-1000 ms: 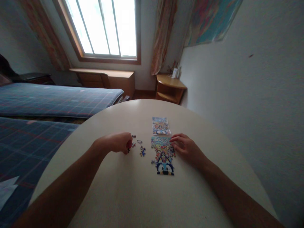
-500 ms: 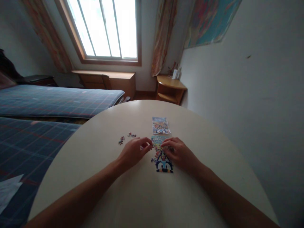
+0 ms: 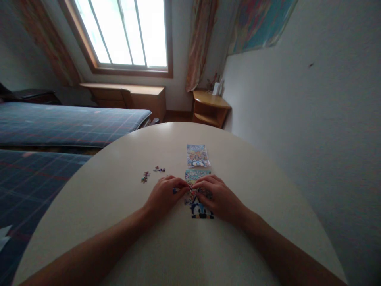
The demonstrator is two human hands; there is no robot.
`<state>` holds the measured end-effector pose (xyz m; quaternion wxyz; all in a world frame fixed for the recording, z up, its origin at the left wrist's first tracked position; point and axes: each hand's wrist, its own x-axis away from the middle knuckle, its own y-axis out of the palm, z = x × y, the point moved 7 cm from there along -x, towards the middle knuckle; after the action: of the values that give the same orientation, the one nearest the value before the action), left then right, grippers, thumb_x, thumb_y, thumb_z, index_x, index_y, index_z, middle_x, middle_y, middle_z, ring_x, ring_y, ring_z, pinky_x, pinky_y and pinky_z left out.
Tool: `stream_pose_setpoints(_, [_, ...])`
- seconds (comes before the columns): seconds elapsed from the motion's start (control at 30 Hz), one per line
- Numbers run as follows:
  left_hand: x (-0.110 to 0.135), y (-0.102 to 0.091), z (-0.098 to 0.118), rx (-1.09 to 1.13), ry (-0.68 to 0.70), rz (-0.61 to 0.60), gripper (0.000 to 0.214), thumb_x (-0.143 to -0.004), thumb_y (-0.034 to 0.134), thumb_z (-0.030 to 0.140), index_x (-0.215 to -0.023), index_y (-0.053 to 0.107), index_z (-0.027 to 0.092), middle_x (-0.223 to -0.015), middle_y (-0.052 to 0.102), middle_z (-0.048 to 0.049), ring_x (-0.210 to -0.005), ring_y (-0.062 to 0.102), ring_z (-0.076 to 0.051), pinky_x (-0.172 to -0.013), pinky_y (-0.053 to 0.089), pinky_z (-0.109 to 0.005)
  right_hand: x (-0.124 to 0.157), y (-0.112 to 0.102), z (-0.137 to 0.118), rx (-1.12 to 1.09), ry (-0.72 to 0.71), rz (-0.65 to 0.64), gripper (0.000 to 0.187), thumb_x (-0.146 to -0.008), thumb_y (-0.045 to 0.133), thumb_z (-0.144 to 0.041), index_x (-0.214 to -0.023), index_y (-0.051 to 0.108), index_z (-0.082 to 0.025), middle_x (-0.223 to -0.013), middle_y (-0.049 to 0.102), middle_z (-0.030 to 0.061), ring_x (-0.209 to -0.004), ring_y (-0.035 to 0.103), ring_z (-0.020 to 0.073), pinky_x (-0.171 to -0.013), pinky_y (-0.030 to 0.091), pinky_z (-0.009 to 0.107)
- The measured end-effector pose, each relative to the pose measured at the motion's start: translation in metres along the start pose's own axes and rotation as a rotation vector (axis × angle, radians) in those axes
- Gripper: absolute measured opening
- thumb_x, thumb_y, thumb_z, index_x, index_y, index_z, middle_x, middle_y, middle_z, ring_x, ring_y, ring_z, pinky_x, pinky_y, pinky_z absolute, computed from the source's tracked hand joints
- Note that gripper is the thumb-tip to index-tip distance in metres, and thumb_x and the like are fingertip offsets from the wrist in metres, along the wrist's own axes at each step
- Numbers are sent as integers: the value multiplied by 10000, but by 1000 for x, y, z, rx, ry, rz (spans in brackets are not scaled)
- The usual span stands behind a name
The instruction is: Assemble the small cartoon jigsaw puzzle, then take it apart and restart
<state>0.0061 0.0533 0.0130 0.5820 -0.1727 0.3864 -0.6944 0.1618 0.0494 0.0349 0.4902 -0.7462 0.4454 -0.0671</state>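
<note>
A partly joined jigsaw puzzle [image 3: 202, 211] with a blue cartoon dog's face lies flat on the table, its middle half covered by my hands. At its left edge, my left hand [image 3: 171, 192] is closed in a pinch on what looks like a small jigsaw piece. My right hand [image 3: 212, 194] rests over the puzzle's right side, its fingers bent together close to the left fingertips; whatever is under them is hidden. Beyond the puzzle lies a creased picture sheet [image 3: 198, 155] with a similar design. Loose jigsaw pieces [image 3: 145, 177] are scattered to the left of my left hand.
The round white table [image 3: 238, 159] fills the foreground. Beds with plaid mattresses [image 3: 74, 123] stand along its left side, and a wall [image 3: 291, 127] runs on the right. A corner shelf [image 3: 210, 101] and a desk [image 3: 143, 90] are behind it, below the window.
My two hands have come closer together over the puzzle, with the fingertips almost meeting. The whole view has shifted slightly.
</note>
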Motion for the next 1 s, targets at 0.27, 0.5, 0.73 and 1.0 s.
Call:
stream_pose_setpoints(0.27, [-1, 3, -3, 125, -30, -13, 160, -871, 643, 367, -861, 733, 235, -819, 757, -13, -760, 675, -176, -823, 511, -317, 1, 3, -1, 34, -1, 50, 148, -862, 686, -298, -1004, 690, -256, -1014, 708, 52, -1017, 612, 231, -932, 465, 417])
stream_pose_setpoints(0.5, [1, 1, 2, 166, 12, -28, 126, -864, 654, 317, -923, 737, 242, -873, 753, -12, -810, 671, -176, -843, 490, -314, 0, 2, -1, 70, -14, 50, 132, -876, 677, -289, -1002, 701, -263, -995, 721, 38, -1050, 606, 237, -964, 444, 427])
stream_pose_setpoints(0.73, [3, 0, 3, 81, 67, -81, 115, -844, 706, 318, -935, 764, 281, -892, 747, -19, -895, 649, -192, -864, 473, -312, -1, 4, -3, 48, -29, 10, 137, -877, 683, -315, -1003, 715, -269, -999, 724, 31, -1022, 615, 217, -955, 453, 408])
stream_pose_setpoints(1.0, [9, 0, 7, -12, 236, -103, 141, -875, 684, 373, -938, 783, 295, -898, 776, -14, -889, 646, -196, -868, 456, -332, 3, 5, -1, 25, -75, -24, 107, -898, 648, -258, -978, 719, -250, -1014, 714, 43, -1016, 603, 208, -940, 454, 399])
